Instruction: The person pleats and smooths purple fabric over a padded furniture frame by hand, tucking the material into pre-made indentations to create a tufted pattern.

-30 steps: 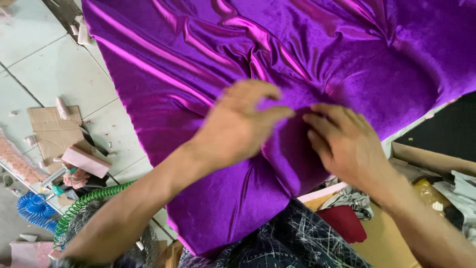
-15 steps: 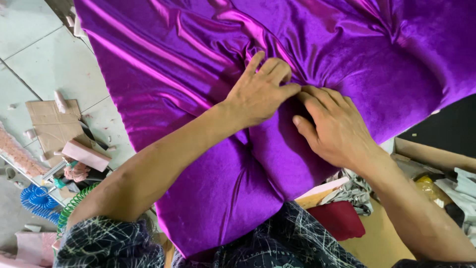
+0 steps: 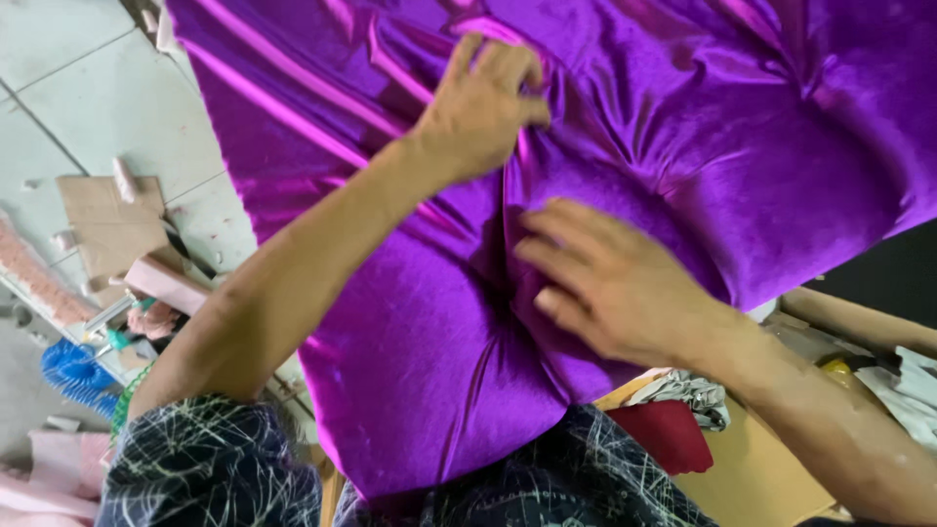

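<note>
Floor (image 3: 107,107): pale tiles, lower and upper left of view, littered with offcuts. On it: flat cardboard (image 3: 109,222); pink block (image 3: 166,283) just beside the cardboard; blue coiled hose (image 3: 73,371) near the left edge, with a scrap of green hose next to it.

Cloth (image 3: 742,146): shiny purple fabric, padded underneath, fills most of the view from the top edge down to the person's lap. Deep folds and dimples run across it; one long crease falls down the middle between the two hands.

Left hand (image 3: 483,102): upper centre, on the cloth. Fingers (image 3: 508,60) curled together, pinching a gather of cloth at the head of the crease. Forearm stretches back down to a dark sleeve (image 3: 210,464) with thin pale lines.

Right hand (image 3: 610,283): centre, lower than the left and well apart from it. Slightly blurred. Fingers (image 3: 561,244) spread apart and lying flat, tips pressed on the cloth just right of the crease; nothing gripped.

Lower right, past the cloth's edge: red cloth (image 3: 664,434) on a tan board (image 3: 752,478); grey-and-white patterned rag (image 3: 688,390) touching the red cloth; cardboard box edge (image 3: 859,317) against a dark background
</note>
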